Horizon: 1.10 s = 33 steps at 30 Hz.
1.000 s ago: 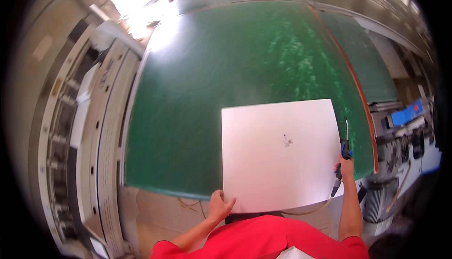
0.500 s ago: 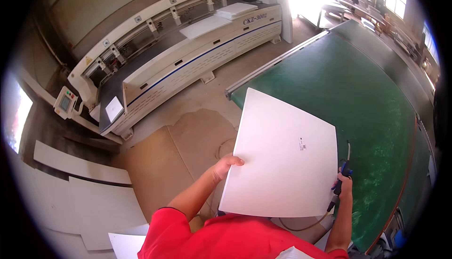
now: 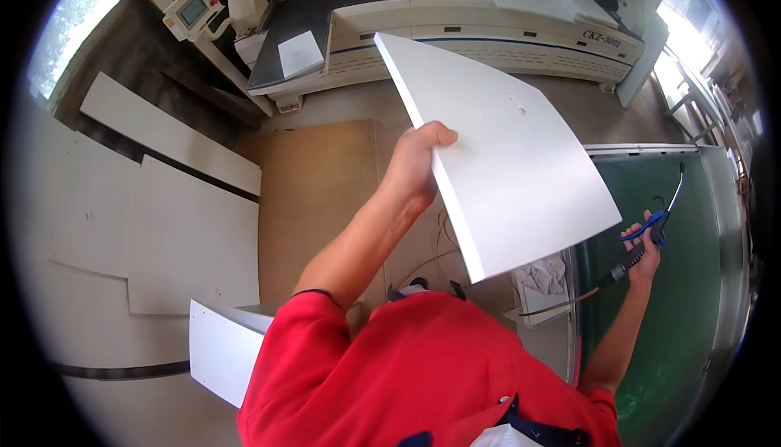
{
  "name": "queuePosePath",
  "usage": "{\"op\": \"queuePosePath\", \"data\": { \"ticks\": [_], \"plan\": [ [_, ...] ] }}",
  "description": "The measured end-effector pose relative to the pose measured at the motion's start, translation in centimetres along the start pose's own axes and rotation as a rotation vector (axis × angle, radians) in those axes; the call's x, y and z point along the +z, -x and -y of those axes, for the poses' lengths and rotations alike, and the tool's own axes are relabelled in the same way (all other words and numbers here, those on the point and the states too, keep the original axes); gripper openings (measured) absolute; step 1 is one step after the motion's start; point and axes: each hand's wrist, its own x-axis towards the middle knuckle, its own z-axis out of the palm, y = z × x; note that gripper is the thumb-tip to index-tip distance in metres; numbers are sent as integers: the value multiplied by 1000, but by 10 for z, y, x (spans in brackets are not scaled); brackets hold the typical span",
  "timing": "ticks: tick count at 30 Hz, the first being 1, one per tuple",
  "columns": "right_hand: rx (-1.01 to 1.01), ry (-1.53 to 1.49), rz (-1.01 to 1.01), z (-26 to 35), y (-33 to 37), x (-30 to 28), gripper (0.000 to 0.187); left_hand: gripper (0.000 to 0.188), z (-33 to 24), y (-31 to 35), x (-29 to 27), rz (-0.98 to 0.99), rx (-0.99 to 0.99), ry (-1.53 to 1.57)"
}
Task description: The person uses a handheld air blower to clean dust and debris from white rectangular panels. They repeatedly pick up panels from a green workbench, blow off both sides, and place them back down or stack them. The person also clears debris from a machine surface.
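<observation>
Since the earlier frame you have lifted the white panel [image 3: 504, 150] off the green desk [image 3: 651, 284] and swung it left, over the brown floor [image 3: 317, 195]. Your left hand [image 3: 419, 162] is closed on the panel's near long edge, thumb on top, holding it tilted in the air. Your right hand [image 3: 647, 252] is curled around a blue-handled air gun [image 3: 651, 227], nozzle pointing up, held above the desk and just clear of the panel's corner. White boards [image 3: 191, 235] lie on the floor at left.
</observation>
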Motion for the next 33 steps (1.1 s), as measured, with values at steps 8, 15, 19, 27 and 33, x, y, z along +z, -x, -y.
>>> {"op": "queuePosePath", "data": {
  "ticks": [8, 15, 19, 27, 33],
  "plan": [
    [-283, 202, 190, -25, -109, 237, 47, 19, -127, -155, 41, -172, 271, -146],
    [148, -331, 335, -52, -255, 379, 31, 24, -187, -258, 96, -331, 333, -310],
    [360, -377, 360, -41, -324, 434, 33, 29, -205, -314, 116, -315, 375, -291],
    [-76, -267, 436, -31, -463, 412, 44, 31, -221, -453, 151, -238, 351, -204],
    [-567, 748, 496, -88, -484, 365, 25, 34, -214, -655, 123, -90, 234, -141]
  ]
}}
